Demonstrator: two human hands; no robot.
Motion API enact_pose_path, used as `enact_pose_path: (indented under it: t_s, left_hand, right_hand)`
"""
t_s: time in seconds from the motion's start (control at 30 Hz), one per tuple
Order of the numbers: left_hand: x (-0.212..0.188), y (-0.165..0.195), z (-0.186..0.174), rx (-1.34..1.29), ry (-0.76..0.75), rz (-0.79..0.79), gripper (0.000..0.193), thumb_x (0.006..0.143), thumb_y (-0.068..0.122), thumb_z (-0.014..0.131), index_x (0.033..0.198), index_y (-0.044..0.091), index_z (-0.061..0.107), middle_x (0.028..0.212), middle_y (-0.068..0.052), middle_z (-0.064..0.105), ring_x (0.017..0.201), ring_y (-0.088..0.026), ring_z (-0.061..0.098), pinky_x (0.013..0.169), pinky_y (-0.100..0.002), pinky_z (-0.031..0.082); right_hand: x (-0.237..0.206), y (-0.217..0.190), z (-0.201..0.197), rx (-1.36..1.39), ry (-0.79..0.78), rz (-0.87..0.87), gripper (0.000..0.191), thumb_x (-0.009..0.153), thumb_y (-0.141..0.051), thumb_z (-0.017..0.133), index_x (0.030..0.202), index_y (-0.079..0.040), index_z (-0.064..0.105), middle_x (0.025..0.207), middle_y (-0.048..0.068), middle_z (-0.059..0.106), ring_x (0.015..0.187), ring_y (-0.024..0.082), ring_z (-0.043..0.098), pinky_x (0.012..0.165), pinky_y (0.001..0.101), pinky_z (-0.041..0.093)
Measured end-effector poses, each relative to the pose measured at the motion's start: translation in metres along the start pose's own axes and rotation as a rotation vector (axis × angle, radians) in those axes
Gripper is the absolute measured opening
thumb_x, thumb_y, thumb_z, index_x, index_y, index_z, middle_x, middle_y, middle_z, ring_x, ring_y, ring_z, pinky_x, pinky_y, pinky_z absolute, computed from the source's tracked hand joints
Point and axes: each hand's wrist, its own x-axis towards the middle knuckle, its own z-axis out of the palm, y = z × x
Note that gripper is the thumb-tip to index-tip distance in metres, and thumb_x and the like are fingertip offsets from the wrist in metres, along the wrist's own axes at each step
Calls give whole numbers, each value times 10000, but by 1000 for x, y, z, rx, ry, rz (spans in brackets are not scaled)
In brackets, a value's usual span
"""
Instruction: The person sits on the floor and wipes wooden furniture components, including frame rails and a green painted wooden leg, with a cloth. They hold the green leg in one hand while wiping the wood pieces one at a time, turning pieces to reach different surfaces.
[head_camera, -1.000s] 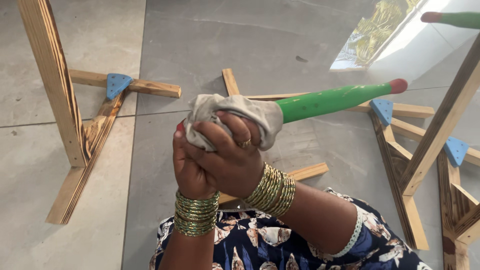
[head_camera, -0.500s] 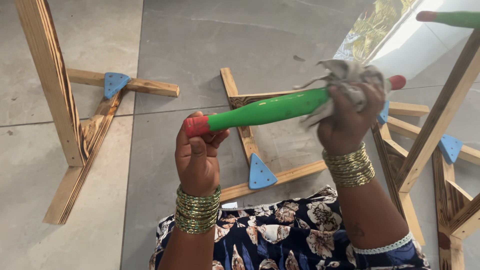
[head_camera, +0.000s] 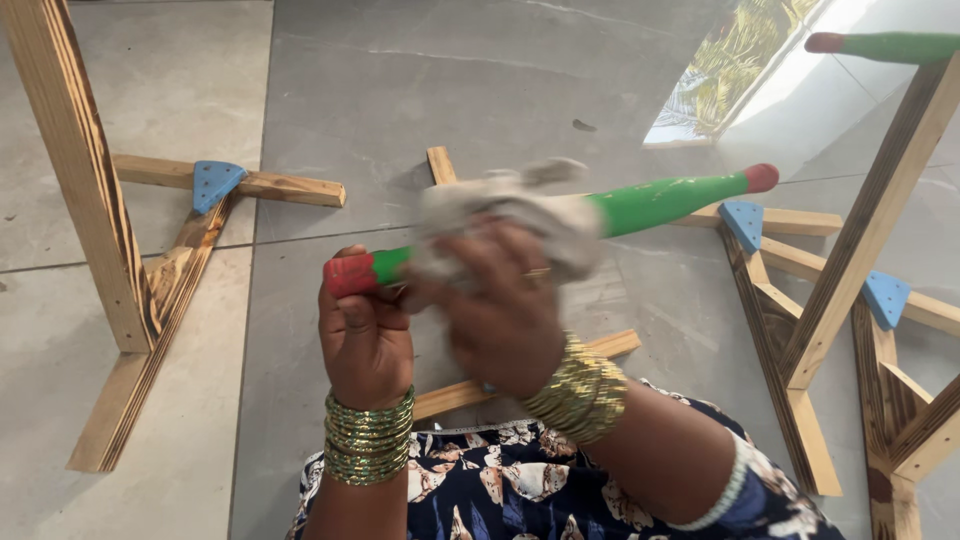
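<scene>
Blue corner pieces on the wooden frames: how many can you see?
3: one on the left frame, two on the right frames. Another may be hidden behind the hands.

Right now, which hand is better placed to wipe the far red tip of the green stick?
Probably the right hand: it holds the cloth around the stick, while the left hand holds the near end.

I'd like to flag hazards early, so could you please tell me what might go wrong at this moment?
1. The left hand grips only the red end of the green stick, so the rubbing could lever it loose.
2. The stick's far tip points towards the wooden stand on the right and might strike it.
3. The cloth is bunched loosely under the right hand, whose fingers could slip off it.
</scene>
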Motion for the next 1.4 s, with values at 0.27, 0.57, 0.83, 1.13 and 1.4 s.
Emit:
enact_pose_path:
  t_s: [0.27, 0.57, 0.83, 1.13, 1.4]
  left_hand:
    - [-3, 6, 6, 205, 103, -21, 567, 1092, 388, 604, 1462, -11, 445, 1328, -112, 620, 1227, -208, 628, 1110, -390, 521]
    - [1, 0, 4, 138, 62, -9, 622, 1029, 424, 676, 1463, 28, 471, 1217, -80, 678, 1133, -226, 695, 1053, -479, 576]
    - [1, 3, 11, 88, 30, -5, 597, 1080, 457, 657, 1464, 42, 466, 1295, -122, 631, 1143, -218, 647, 1053, -493, 566]
    - [-1, 1, 2, 39, 13, -51, 630, 1015, 497, 688, 1447, 100, 457, 1392, -229, 595, 1227, -316, 654, 1048, -488, 552]
    - [-9, -4, -5, 19, 51, -32, 575, 1012, 460, 729, 1387, 88, 501, 1293, -251, 634, 1197, -308, 655, 1084, -458, 537]
  right_hand:
    - [11, 2, -8, 46, -37, -38, 456, 869, -104, 690, 1308, -226, 712, 1425, 72, 587, 1353, 331, 521, 1172, 519, 433]
    - [-65, 121, -23, -307, 347, 260, 464, 915, -89, 663, 1374, -152, 637, 1495, 141, 464, 1427, 387, 472, 1239, 537, 351]
    - [-117, 103, 42, 375, 567, 414, 478, 1134, -247, 487, 1535, -58, 308, 1482, 154, 408, 1347, 281, 485, 1107, 438, 493]
    - [-138, 159, 187, -299, 125, 116, 366, 1093, -254, 591, 1359, -6, 546, 1297, 214, 578, 1089, 347, 627, 900, 454, 559]
    - [-155, 159, 264, -163, -230, 383, 413, 959, -263, 647, 1309, -50, 591, 1263, 242, 602, 1030, 347, 629, 824, 432, 567]
